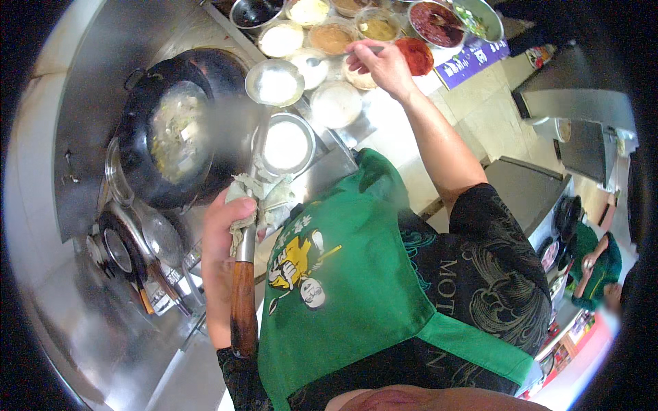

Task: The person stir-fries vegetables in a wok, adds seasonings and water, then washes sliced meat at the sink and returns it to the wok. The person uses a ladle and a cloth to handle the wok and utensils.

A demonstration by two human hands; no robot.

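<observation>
My left hand (223, 218) grips a long-handled ladle (247, 244) together with a crumpled pale cloth (267, 192). The ladle's wooden handle end points towards me, and its round metal bowl (275, 83) hangs near the seasoning containers. My right hand (380, 67) reaches over those containers, its fingers closed on a thin grey utensil (377, 50) that is mostly hidden. Below and beside that hand are a bowl of red powder (415, 56) and a bowl of brown powder (331, 36). To the left, a black wok (139, 149) contains cloudy soup (180, 133) with pale chunks and green bits.
A metal pot of white contents (288, 144) stands between wok and apron. Dark red sauce (434, 23) and chopped greens (472, 23) fill containers at the back. A strainer (118, 249) and another ladle (162, 239) lie left. Another person (596, 267) works far right.
</observation>
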